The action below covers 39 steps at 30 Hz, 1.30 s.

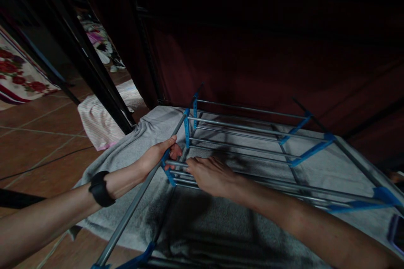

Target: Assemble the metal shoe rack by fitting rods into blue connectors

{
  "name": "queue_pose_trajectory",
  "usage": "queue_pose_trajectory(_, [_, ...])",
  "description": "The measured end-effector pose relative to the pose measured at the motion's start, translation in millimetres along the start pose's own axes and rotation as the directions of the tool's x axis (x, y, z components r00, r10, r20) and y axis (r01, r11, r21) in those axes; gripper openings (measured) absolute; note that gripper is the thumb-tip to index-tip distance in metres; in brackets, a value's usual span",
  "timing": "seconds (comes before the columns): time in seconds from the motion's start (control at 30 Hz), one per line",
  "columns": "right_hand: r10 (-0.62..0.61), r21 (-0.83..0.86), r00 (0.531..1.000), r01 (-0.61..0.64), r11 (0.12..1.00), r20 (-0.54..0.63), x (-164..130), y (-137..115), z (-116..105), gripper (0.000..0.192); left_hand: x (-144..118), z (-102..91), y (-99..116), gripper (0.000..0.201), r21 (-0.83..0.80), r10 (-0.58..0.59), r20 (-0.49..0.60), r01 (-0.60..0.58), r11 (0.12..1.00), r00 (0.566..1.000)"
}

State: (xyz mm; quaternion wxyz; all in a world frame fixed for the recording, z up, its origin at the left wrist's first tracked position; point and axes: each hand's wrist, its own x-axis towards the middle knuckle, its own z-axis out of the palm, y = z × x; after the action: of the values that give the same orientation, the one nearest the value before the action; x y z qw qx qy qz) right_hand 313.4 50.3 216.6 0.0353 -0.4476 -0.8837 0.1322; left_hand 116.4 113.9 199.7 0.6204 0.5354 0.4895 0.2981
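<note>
A rack frame of grey metal tubes (252,125) with blue plastic joints (187,130) lies on a grey plush blanket (202,214). My left hand (162,153), a black band on its wrist, is closed around the long side tube (134,206) at a blue joint. Right beside it, my right hand (210,174) grips the end of a cross tube (284,183) close to that same joint. Whether the tube's end is seated in the joint is hard to make out. More cross tubes run to blue joints on the right side.
Dark posts (104,75) rise at the left, and a dark red curtain (252,67) hangs behind the rack. A striped cloth (94,122) lies on the tiled floor (41,143), near a thin cable. Floral fabric (22,71) is at far left. A dark-edged object (396,233) shows at the right edge.
</note>
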Motion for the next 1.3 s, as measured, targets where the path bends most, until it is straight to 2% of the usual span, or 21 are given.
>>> queue_pose_trajectory(0.27, [0.007, 0.056, 1.000, -0.007, 0.998, 0.001, 2.3, 2.1, -1.9, 0.030, -0.6, 1.5, -1.2, 0.053, 0.056, 0.019, -0.025, -0.018, 0.998, 0.999])
queue_pose_trajectory(0.8, [0.036, 0.266, 0.997, -0.052, 0.962, 0.068, 14.3, 7.9, -4.1, 0.028, -0.9, 6.1, -0.4, 0.049, -0.033, 0.005, -0.026, -0.006, 0.999, 1.000])
queue_pose_trajectory(1.0, [-0.015, 0.164, 1.000, 0.014, 0.986, 0.004, 7.3, 6.3, -7.6, 0.030, -5.4, 7.5, 4.6, 0.047, -0.030, -0.008, -0.033, 0.007, 1.000, 0.999])
queue_pose_trajectory(1.17, [0.050, -0.038, 0.994, -0.053, 0.998, -0.094, -29.6, 4.9, -11.1, 0.030, -10.6, 9.9, 7.8, 0.045, 0.003, -0.007, -0.044, 0.007, 1.000, 0.999])
queue_pose_trajectory(1.23, [0.097, -0.131, 0.991, -0.109, 0.985, -0.096, -45.6, 6.2, -8.7, 0.028, -9.9, 8.3, 10.3, 0.045, 0.115, 0.059, -0.100, -0.047, 0.992, 0.993])
queue_pose_trajectory(1.3, [0.144, -0.181, 0.986, -0.157, 0.971, -0.083, -56.1, 8.1, -4.7, 0.029, -7.4, 4.8, 14.2, 0.045, 0.309, 0.185, -0.155, -0.130, 0.942, 0.970])
